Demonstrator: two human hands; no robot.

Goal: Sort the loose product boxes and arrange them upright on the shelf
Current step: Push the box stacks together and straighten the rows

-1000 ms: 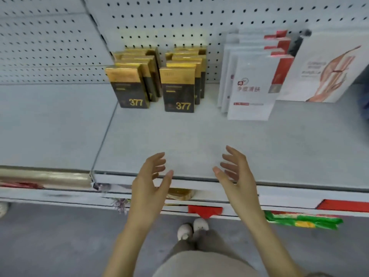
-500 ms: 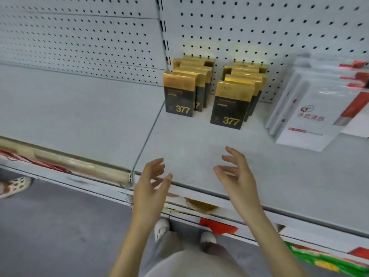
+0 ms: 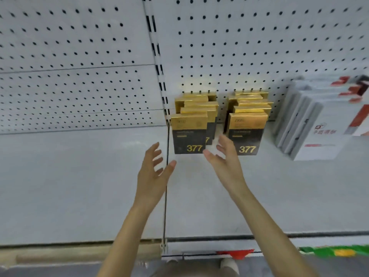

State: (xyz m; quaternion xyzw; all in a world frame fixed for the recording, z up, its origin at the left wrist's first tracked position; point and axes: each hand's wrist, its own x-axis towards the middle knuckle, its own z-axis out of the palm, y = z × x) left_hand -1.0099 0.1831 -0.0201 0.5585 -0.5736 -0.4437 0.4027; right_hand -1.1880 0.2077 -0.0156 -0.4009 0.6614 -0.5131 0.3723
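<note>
- Two rows of gold-and-black boxes marked 377 are standing upright at the back of the shelf (image 3: 79,186), running one behind another toward the pegboard panel (image 3: 259,47).
- I am seeing the left row (image 3: 196,108) sitting just right of the shelf seam (image 3: 165,196). The right row (image 3: 250,106) is standing just beside it, with a narrow gap between them.
- Both rows are looking slightly staggered, with some box tops offset sideways from the one in front.
- My left grip (image 3: 152,172) is hovering above the shelf with fingers spread and palm turned inward, holding nothing.
- My right grip (image 3: 225,158) is hovering likewise, fingers loose and parted, carrying nothing. It is overlapping the gap between the rows and the lower left corner of the right row's front box.
- The relation I am steering by is that the front left box (image 3: 189,134) is lying just ahead of the grips and roughly between them, with its long axis vertical. The right thumb tip is sitting near its lower right corner, so the right grip is the nearer one. The left grip is trailing, lower and to the left of the box.
- I am judging that the coming move is a two-sided squeeze on that row.
- White boxes (image 3: 315,136) are standing well to the right, and motion blur is softening them.
</note>
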